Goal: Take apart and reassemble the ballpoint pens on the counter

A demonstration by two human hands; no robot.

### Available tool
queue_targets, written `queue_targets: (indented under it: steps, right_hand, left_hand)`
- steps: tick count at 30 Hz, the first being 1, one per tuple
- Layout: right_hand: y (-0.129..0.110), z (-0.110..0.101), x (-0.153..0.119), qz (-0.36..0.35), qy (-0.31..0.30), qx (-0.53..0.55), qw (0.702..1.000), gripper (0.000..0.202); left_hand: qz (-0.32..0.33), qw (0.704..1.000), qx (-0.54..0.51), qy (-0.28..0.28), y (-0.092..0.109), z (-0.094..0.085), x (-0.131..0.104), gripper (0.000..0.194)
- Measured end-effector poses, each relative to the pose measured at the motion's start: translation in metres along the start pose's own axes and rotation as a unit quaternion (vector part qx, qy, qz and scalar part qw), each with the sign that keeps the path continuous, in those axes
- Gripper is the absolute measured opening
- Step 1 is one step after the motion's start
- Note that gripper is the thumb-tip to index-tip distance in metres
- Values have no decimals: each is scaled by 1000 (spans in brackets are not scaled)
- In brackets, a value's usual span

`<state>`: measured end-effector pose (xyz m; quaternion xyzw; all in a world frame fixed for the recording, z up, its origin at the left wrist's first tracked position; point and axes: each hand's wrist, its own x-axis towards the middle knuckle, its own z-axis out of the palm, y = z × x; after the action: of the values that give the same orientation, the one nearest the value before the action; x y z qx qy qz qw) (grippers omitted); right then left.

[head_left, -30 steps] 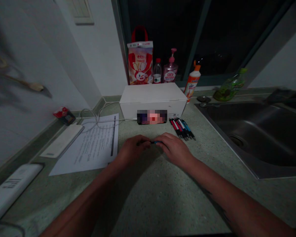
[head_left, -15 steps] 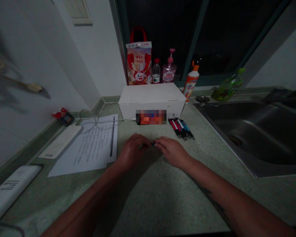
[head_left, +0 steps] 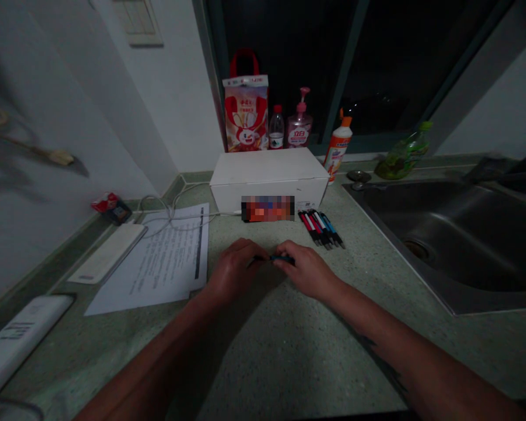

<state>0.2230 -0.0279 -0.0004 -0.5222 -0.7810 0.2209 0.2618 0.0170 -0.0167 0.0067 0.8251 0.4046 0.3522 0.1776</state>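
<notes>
Between my two hands, just above the counter (head_left: 263, 362), is a slim pen (head_left: 282, 258) with a blue and dark body. My left hand (head_left: 233, 268) pinches its dark left end. My right hand (head_left: 310, 270) has thumb and fingers closed around the blue part on the right. Whether the pen is in one piece or two at the middle I cannot tell. A row of several pens (head_left: 321, 228), with pink, white and blue barrels and dark grips, lies side by side beyond my right hand.
Behind stands a white box (head_left: 269, 169), with a blurred-out orange item (head_left: 268, 209) in front. Left lie a printed sheet (head_left: 166, 257), a white flat device (head_left: 107, 252) and cables. A steel sink (head_left: 456, 234) is at right; bottles and a bag (head_left: 246, 114) line the window.
The fingers of my right hand have shifted and spread slightly, so more of the pen's blue part shows. My left hand has hardly moved.
</notes>
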Motion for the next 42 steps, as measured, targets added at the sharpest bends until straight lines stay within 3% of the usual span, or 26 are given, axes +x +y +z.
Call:
queue_targets:
  steps: [5, 8, 12, 19, 42]
  right_hand:
    - [1, 0, 3, -20, -26, -56, 998, 18]
    - [1, -1, 4, -24, -10, -51, 998, 16]
    - [3, -1, 4, -29, 18, -53, 998, 14]
    - [7, -1, 4, -41, 39, -66, 996, 15]
    - [3, -5, 3, -26, 25, -76, 996, 13]
  left_hand:
    - [-20, 999, -26, 2, -1, 5, -1, 16]
    - [-98, 994, -51, 24, 0, 5, 1, 27]
    - [-189, 979, -71, 14, 1, -1, 4, 14]
    - [-207, 968, -139, 26, 1, -2, 7, 11]
    - [-206, 971, -117, 18, 7, -4, 8, 11]
